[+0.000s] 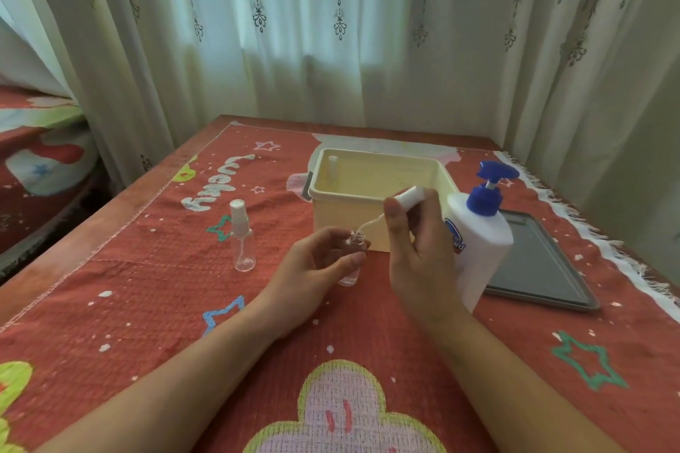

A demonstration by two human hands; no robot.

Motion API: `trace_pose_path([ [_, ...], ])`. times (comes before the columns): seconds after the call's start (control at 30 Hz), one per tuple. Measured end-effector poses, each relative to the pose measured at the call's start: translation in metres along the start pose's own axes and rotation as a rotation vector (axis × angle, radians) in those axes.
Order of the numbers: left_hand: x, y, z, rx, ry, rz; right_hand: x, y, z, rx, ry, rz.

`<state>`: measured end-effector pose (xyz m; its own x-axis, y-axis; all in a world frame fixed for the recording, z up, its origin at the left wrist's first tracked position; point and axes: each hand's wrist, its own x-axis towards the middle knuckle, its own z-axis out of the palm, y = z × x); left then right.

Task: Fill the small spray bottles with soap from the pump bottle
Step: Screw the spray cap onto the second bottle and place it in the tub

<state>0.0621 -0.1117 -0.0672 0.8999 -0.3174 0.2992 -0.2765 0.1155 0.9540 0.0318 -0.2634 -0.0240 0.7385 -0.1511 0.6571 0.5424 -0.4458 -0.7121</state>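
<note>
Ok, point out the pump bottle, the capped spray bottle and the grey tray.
pump bottle [478,246], head view, white body.
capped spray bottle [243,246], head view, clear body.
grey tray [541,265], head view, bare inner surface.

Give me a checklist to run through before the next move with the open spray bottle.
1. Open spray bottle steadied upright by left hand: ok.
2. Spray head held by right hand, its dip tube tip at the bottle neck: ok.
3. Soap level inside this bottle: cannot tell.
4. Pump bottle upright beside the right hand: ok.
5. Second spray bottle capped, standing apart on the cloth: ok.
</note>
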Motion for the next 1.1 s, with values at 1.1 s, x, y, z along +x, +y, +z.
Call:
trace_pose_path([
  [1.1, -0.002, 0.002, 0.001, 0.018, -0.01, 0.061, 0.003, 0.018, 0.007, 0.034, -0.265, 0.114],
])
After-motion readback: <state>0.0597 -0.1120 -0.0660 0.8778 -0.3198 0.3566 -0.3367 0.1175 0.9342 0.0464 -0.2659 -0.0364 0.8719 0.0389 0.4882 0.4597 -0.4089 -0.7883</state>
